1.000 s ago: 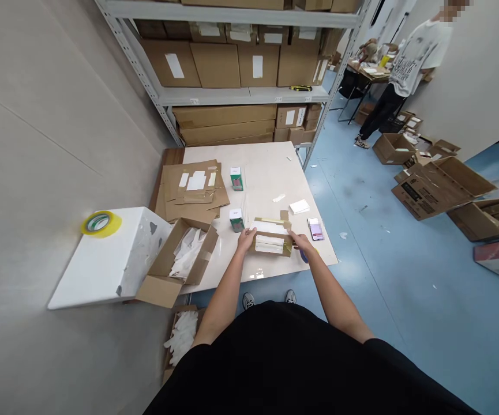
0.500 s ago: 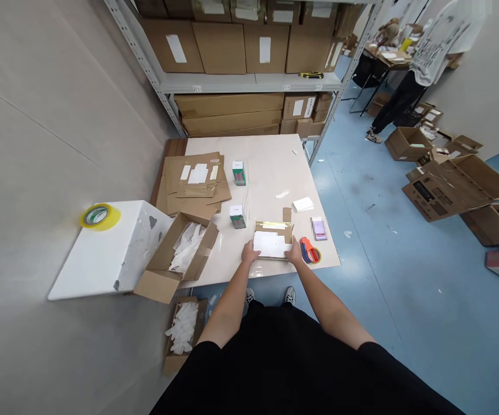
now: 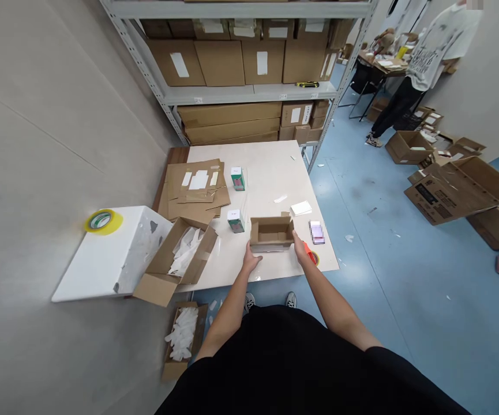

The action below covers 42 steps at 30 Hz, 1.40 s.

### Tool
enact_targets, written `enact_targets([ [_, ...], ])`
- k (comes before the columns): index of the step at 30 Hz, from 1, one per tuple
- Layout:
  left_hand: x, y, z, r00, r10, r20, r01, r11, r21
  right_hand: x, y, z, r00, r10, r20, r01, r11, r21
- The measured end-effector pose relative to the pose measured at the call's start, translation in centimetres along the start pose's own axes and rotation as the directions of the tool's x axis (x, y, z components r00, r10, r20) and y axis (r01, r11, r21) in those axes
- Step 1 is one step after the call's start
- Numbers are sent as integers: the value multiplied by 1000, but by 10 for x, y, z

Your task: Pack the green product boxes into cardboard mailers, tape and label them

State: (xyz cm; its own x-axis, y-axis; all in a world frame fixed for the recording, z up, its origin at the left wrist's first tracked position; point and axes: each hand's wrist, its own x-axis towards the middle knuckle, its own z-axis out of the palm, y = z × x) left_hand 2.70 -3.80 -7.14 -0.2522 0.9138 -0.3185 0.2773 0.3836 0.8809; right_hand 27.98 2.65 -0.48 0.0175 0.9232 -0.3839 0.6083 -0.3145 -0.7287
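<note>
A small open cardboard box (image 3: 271, 233) stands upright near the front edge of the white table (image 3: 266, 173), its open top facing up. My left hand (image 3: 251, 260) rests at the box's near left corner, fingers on its wall. My right hand (image 3: 301, 249) presses against the box's right side. A red tape dispenser (image 3: 311, 253) lies just right of my right hand. A small green-and-white carton (image 3: 235, 220) stands left of the box; another green-and-white carton (image 3: 237, 178) stands farther back.
Flattened cardboard (image 3: 195, 187) lies at the table's back left. An open box of white packing bags (image 3: 184, 251) sits at the left edge, beside a white block with a yellow tape roll (image 3: 101, 221). Shelves hold several cartons (image 3: 232, 63). A person (image 3: 426, 52) stands far right among floor boxes.
The box lay on its side with taped bottom and white label showing; now it stands upright with its open top up. Both hands shifted to its sides.
</note>
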Motion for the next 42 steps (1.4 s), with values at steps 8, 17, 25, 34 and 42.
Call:
enact_targets([
  [8, -7, 16, -5, 989, 94, -110, -74, 982, 175, -10, 22, 3, 988, 108, -114, -98, 991, 88],
  [17, 28, 115, 19, 880, 288, 378, -457, 727, 512, 16, -10, 6, 923, -386, 2, 383, 916, -122],
  [25, 21, 79, 0, 954, 25, 299, -259, 575, 776, 15, 23, 11, 957, -118, 265, 239, 840, -487],
  [34, 22, 29, 1, 945, 117, 305, -287, 743, 605, 14, 19, 28, 970, -85, 230, 212, 763, -611],
  [42, 25, 38, 5, 955, 159, 250, -277, 776, 567, 21, 6, 11, 961, -166, 223, 258, 829, -496],
])
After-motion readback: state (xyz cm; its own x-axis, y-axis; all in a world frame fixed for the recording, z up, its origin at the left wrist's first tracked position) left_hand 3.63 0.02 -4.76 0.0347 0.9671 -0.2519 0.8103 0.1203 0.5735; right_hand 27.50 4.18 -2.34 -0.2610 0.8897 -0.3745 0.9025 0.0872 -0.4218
